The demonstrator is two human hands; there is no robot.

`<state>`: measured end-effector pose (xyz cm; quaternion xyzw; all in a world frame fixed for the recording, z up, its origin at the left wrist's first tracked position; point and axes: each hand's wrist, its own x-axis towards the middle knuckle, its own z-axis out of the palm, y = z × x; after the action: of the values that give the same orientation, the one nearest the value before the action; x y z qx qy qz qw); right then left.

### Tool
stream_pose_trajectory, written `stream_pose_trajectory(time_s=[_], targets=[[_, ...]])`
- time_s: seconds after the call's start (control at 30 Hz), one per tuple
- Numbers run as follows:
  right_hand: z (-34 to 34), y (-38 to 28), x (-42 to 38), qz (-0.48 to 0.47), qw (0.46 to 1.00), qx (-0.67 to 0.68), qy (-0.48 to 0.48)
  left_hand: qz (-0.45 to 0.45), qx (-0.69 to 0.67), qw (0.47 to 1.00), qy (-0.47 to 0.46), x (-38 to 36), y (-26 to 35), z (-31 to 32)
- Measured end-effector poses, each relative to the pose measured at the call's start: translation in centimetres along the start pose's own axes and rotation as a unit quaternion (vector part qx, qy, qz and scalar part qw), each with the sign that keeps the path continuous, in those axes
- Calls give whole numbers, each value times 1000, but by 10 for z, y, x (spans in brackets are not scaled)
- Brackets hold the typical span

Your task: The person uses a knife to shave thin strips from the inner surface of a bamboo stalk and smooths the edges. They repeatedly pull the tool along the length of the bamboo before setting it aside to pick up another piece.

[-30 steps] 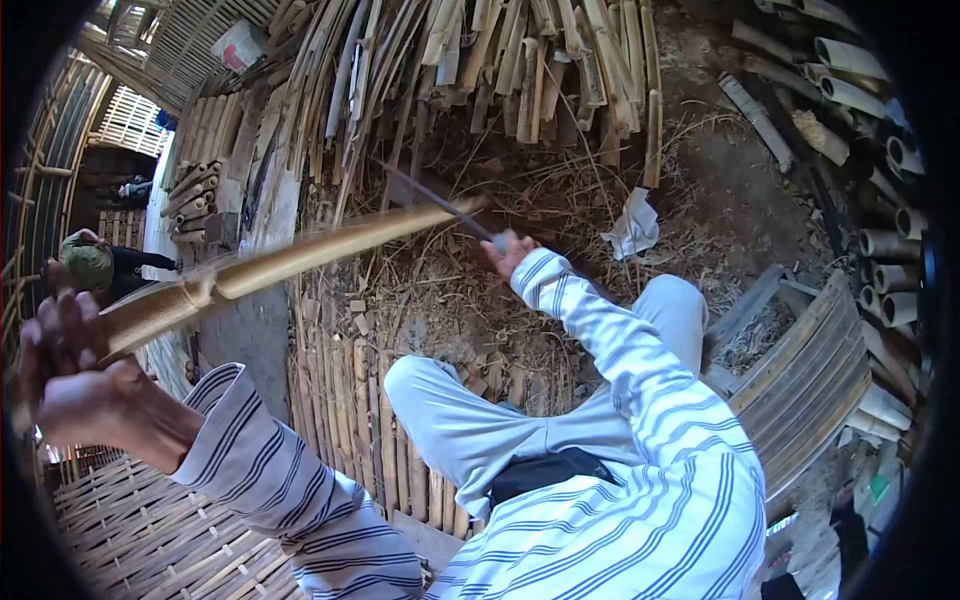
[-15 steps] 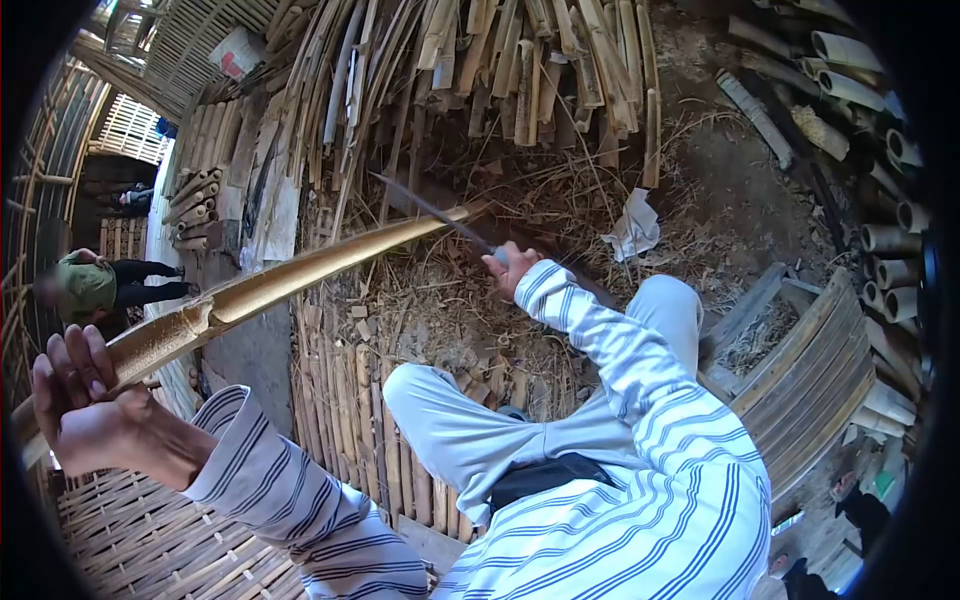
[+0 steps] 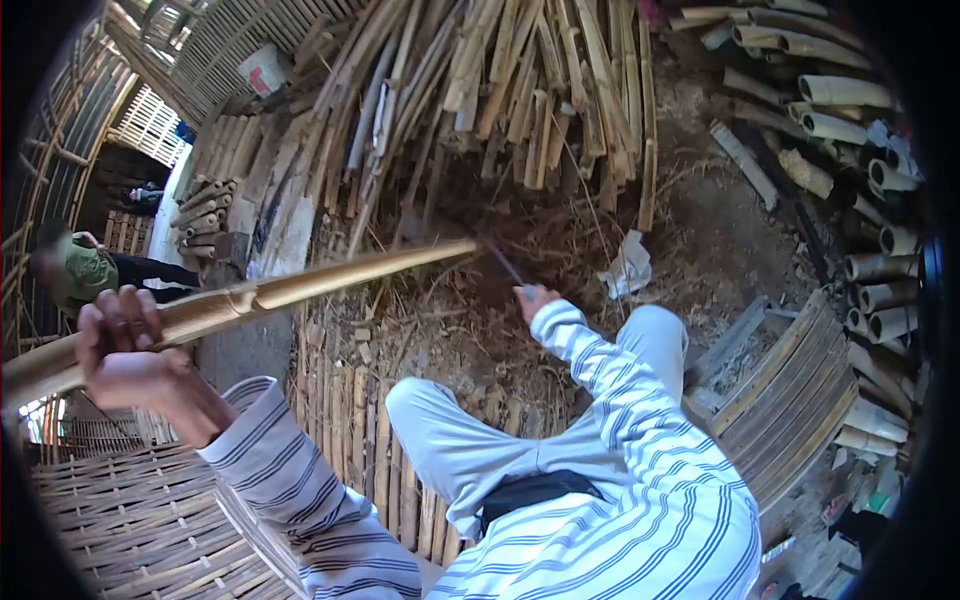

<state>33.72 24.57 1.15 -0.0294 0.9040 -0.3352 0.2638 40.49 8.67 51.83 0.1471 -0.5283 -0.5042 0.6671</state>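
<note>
A long split bamboo pole (image 3: 350,275) slants across the view, running from the left edge to a narrow end near the middle. My left hand (image 3: 135,350) is closed around its thick part, fingers curled over the top. Closed on the handle of a long knife (image 3: 508,265), my right hand (image 3: 538,303) is in front of my right knee. The knife's blade points up and left, close beside the narrow end of the bamboo, and its tip is blurred by motion.
Split bamboo strips (image 3: 540,90) are heaped ahead, over shavings (image 3: 450,320) on the ground. Cut bamboo tubes (image 3: 885,270) are stacked at the right. A bamboo bench (image 3: 790,400) stands by my right side. A person in a green top (image 3: 88,270) is at the far left.
The knife has swung from across the bamboo to beyond its narrow end. My left hand and the pole have shifted up and right in view, and the pole has rolled somewhat.
</note>
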Motion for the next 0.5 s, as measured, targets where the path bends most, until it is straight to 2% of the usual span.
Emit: stream_pose_trajectory(time_s=[0.03, 0.1, 0.23, 0.3, 0.37, 0.4, 0.43, 0.5], targets=[[12, 25, 22, 18, 999, 46, -2, -26, -29, 997, -69, 16, -6, -20], [-10, 30, 18, 145, 989, 21, 9, -52, -80, 988, -125, 33, -13, -34], [-47, 3, -8, 28, 992, 73, 103, -94, -136, 961, -222, 60, -24, -61], [-61, -2, -7, -23, 989, 120, 81, -115, -170, 940, -273, 81, -34, -74], [-84, -18, -29, -75, 986, 110, 105, -120, -180, 925, -313, 102, -44, -77], [-92, -24, -33, -77, 986, 106, 99, -100, -134, 955, -244, 99, -42, -68], [-104, -32, -39, -90, 984, 118, 98, -126, -170, 932, -296, 117, -49, -74], [-115, -39, -43, -125, 975, 149, 108, -47, -146, 955, -254, 110, -30, -59]])
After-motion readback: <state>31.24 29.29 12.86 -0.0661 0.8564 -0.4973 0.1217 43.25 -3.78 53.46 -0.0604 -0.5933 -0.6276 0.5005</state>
